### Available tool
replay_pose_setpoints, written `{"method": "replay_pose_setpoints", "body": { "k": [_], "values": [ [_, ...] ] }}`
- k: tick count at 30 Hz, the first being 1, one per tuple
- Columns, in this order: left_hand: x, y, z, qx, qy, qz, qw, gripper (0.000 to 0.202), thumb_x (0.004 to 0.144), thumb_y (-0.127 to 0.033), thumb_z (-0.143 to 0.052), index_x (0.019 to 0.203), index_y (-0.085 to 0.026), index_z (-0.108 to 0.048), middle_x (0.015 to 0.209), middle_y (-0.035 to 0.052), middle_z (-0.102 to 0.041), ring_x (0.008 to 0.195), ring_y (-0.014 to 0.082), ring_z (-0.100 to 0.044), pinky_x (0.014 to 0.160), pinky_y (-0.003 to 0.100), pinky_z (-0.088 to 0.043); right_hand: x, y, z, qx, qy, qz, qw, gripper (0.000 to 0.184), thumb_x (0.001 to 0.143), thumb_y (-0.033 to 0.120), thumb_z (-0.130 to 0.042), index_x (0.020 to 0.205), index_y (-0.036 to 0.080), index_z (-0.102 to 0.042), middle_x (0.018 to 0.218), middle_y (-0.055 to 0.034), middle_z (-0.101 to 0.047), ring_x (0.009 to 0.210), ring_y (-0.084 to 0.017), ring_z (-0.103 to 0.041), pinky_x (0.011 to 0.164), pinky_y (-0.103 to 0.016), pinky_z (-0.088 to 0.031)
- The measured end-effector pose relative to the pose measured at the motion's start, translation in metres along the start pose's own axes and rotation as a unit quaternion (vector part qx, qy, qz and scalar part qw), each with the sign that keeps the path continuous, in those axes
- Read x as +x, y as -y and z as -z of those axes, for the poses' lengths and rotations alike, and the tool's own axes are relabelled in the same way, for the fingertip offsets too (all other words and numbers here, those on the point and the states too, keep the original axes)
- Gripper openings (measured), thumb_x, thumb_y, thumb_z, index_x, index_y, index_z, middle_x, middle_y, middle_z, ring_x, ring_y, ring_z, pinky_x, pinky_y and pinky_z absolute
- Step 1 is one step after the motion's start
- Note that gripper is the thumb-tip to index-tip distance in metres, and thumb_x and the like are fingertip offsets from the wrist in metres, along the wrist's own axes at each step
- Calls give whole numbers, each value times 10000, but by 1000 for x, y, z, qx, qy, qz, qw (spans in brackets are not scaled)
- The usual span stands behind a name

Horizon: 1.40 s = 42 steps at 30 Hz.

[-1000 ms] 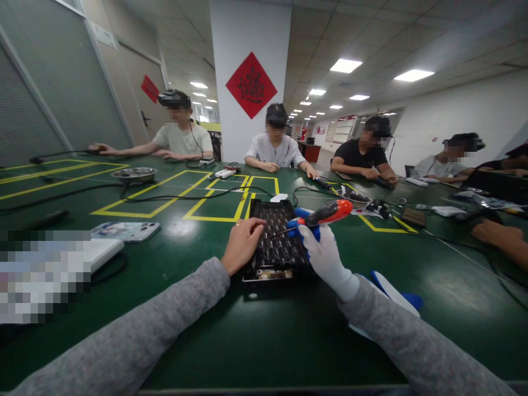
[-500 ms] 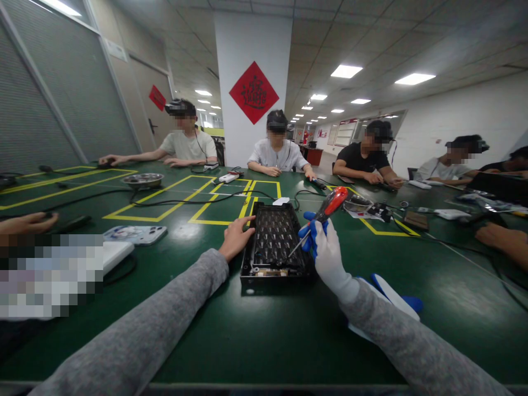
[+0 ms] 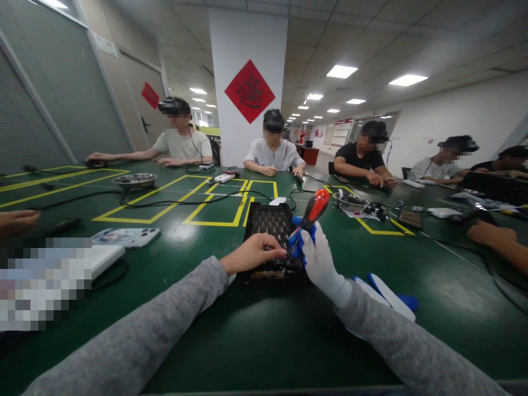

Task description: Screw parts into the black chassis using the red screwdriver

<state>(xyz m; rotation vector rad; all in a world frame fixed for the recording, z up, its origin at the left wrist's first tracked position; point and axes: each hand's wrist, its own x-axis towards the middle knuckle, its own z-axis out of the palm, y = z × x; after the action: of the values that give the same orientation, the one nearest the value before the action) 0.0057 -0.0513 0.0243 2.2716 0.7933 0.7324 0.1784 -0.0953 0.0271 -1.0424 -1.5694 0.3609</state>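
Note:
A black rectangular device housing (image 3: 270,223) lies on the green table, its inner face dotted with rows of small bright shapes. My right hand (image 3: 324,258), in a white glove with blue fingers, grips a screwdriver (image 3: 317,206) by its red and black handle. The screwdriver leans, handle up, and its tip is hidden behind my hands. Bare, my left hand (image 3: 258,253) reaches across the near part of the housing. Its thumb and fingers are pinched together near the screwdriver's lower end; what they hold, if anything, I cannot make out.
A spare blue-and-white glove (image 3: 390,297) lies beside my right forearm. Left are a phone (image 3: 126,236) and a white box-like object (image 3: 103,261), partly blurred. Farther off stand metal bowls (image 3: 135,180), with a black cable (image 3: 185,199) and yellow tape lines. Several people sit around the table.
My left hand has moved from the housing's left edge to over its near part, its fingers now pinched. My right hand has shifted slightly left and the screwdriver stands more upright.

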Motion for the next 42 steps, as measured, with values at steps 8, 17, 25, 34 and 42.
{"method": "replay_pose_setpoints", "body": {
  "k": [8, 17, 25, 34, 42],
  "values": [
    [-6, -6, -2, 54, -50, -16, 997, 573, 909, -454, -278, 686, -165, -720, 722, 34, -627, 710, 121, -548, 783, 245, -386, -2, 1, -1, 4, 0, -1, 1000, 318, 890, 365, -367, 1114, 187, -507, 775, -25, -590, 620, -129, -525, 574, -260, -450],
    [-8, -11, -3, 46, -50, -23, 997, 680, 935, -422, -149, 664, -159, -714, 699, 36, -645, 703, 129, -546, 800, 244, -367, -3, 0, -2, 8, 4, 0, 1000, 296, 883, 363, -378, 1085, 196, -516, 757, -25, -572, 623, -139, -515, 585, -275, -446],
    [-7, -13, -3, 64, -41, -39, 996, 679, 938, -412, -152, 643, -164, -711, 748, 39, -622, 753, 130, -529, 820, 245, -348, -1, -2, -3, 28, 5, -1, 1000, 325, 887, 373, -373, 1105, 176, -512, 783, -27, -566, 650, -134, -523, 620, -273, -450],
    [-7, -11, -4, 46, -40, -29, 998, 682, 929, -435, -151, 659, -167, -716, 742, 44, -620, 742, 138, -527, 837, 258, -369, 0, -1, -3, 24, -25, -20, 999, 324, 879, 405, -380, 1068, 186, -526, 733, -17, -592, 631, -130, -536, 604, -263, -456],
    [-7, -10, -4, 2, -43, -13, 999, 666, 926, -447, -154, 713, -141, -705, 751, 49, -662, 735, 143, -559, 795, 259, -404, -1, -2, -3, 20, -20, -22, 999, 326, 879, 406, -379, 1072, 194, -533, 766, -25, -602, 640, -134, -542, 609, -271, -457]
  ]
}}
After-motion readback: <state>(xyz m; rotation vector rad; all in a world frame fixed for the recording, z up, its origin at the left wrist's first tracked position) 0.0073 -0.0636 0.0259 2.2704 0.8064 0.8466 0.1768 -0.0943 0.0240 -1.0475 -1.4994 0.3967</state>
